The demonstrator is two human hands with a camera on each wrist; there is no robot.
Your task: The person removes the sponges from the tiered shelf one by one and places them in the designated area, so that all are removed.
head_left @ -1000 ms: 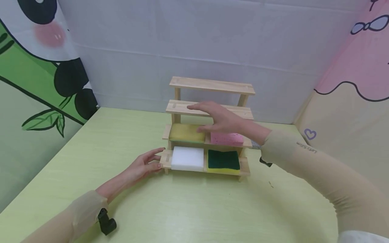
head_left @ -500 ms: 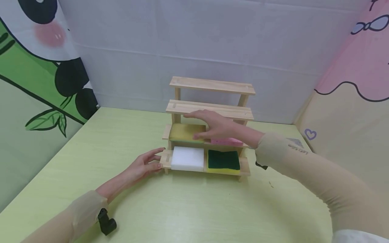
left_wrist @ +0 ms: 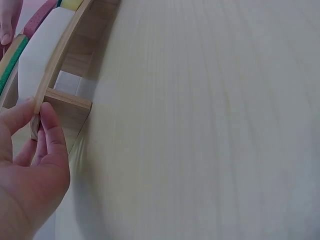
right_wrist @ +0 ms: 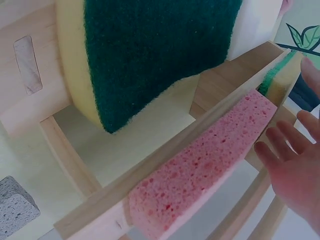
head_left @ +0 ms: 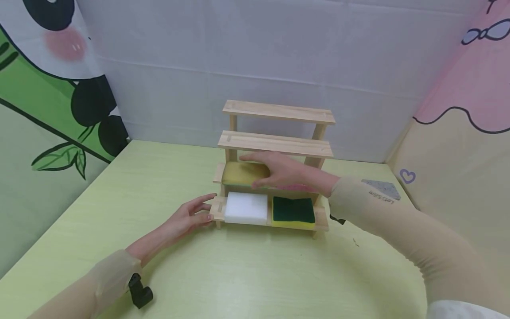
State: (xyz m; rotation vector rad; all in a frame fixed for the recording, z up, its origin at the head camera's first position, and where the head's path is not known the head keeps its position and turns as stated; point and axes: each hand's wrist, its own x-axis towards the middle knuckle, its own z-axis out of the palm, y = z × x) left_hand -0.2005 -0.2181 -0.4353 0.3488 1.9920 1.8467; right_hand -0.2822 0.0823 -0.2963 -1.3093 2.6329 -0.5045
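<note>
Sleeves [head_left: 410,235] of thin beige stretch fabric cover both your forearms, and a black wrist camera [head_left: 139,291] juts from the left one above the near part of the surface [head_left: 255,274], pale yellow-green with faint grain. Your left grip [head_left: 191,215] pinches the left end of the bottom shelf [head_left: 218,208] of a stepped rack [head_left: 275,142] in pale wood. That shelf carries a smooth white block [head_left: 246,208] toward its left end and a green-and-yellow sponge [head_left: 293,209] toward its right, rough scouring face up; both stand between you and the next step. There, near the left end of the second shelf [head_left: 218,174], lies the yellow sponge [head_left: 239,173] with its green layer underneath. Your right grip [head_left: 280,170] is released, fingers relaxed and spread about its right end; whether they touch it you cannot tell. Beside it, a brick-shaped pink sponge [right_wrist: 200,165], pitted with darker pores, sits partly hidden under your hand. A speckled, porous grey block [head_left: 384,189] lies near the surface's right edge. Two flat upper planks rise toward the far edge, before creased white cloth [head_left: 247,53].
</note>
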